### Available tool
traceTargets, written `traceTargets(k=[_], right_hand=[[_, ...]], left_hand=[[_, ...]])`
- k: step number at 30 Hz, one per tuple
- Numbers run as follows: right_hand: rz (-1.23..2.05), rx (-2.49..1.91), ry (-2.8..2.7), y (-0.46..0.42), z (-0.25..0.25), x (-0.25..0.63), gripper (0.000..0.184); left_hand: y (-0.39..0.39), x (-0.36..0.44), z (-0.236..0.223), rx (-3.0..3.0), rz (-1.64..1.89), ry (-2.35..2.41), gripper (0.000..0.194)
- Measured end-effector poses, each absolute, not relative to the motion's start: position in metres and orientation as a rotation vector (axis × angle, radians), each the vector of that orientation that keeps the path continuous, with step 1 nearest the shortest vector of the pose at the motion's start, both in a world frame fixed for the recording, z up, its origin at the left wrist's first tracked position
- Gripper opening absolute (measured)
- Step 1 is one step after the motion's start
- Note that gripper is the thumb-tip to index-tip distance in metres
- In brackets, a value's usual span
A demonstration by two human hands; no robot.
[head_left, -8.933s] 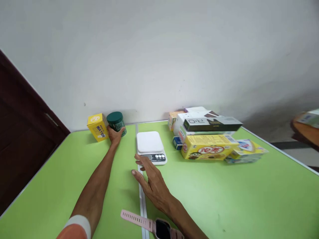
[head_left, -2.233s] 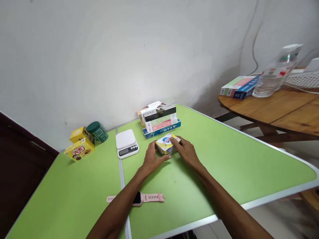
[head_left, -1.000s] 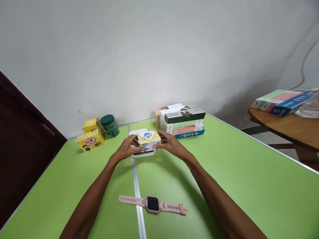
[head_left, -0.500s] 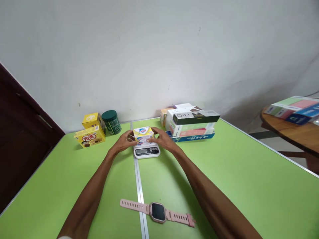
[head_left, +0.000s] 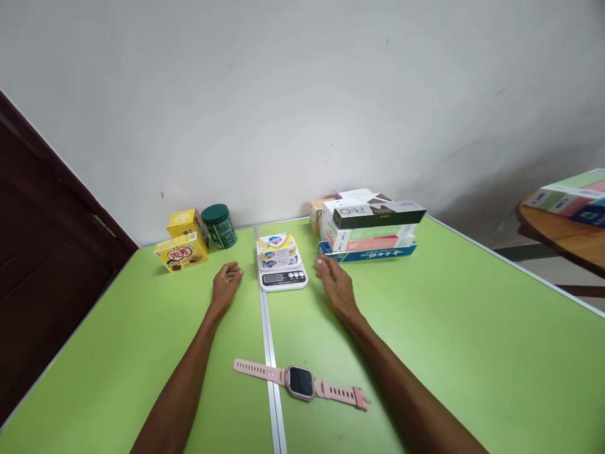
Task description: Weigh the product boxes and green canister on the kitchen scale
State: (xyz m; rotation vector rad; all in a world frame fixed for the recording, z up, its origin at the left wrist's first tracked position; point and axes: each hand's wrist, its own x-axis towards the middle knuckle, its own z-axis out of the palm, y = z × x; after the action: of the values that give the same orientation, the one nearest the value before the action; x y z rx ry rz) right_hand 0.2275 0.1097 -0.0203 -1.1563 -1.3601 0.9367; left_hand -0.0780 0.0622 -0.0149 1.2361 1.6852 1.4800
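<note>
Two soap boxes are stacked on a white digital kitchen scale [head_left: 285, 279]: a yellow-and-white upper box [head_left: 276, 243] and a white lower box [head_left: 280, 261]. To the left of the scale, my left hand [head_left: 227, 284] is closed with its fingers curled in and nothing visible in them. On the other side, my right hand [head_left: 338, 287] is apart from the scale, empty, its fingers loosely extended. Neither hand touches the boxes. A pink smartwatch [head_left: 300, 383] lies nearer to me between my forearms, its strap spread out.
Two yellow snack boxes [head_left: 182, 252] and a green canister [head_left: 220, 226] stand at the back left of the green table [head_left: 472, 315]. A pile of cartons [head_left: 375, 230] sits at the back right. Farther right, a wooden table [head_left: 562, 236] holds more cartons.
Both hands have let go of the soap boxes and drawn apart to either side of the scale. The boxes stay stacked on it. The camera view has shifted slightly.
</note>
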Motion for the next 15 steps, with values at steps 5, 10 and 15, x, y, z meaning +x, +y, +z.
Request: traceTargets(k=[5,10,15], right_hand=[[0.845,-1.132,-1.348,0.100,-0.009,0.223,0.072],[0.913,-1.038,-1.383,0.100,0.017,0.192,0.079],[0.927,-1.053,-1.435,0.112,0.028,0.163,0.085]], left_hand=[[0.056,-0.058,-0.003,1.285,1.499,1.637,0.068],[0.061,-0.011,0.013,1.396,1.487,1.532,0.079],[0.075,0.022,0.020,1.422,1.438,1.561,0.082]])
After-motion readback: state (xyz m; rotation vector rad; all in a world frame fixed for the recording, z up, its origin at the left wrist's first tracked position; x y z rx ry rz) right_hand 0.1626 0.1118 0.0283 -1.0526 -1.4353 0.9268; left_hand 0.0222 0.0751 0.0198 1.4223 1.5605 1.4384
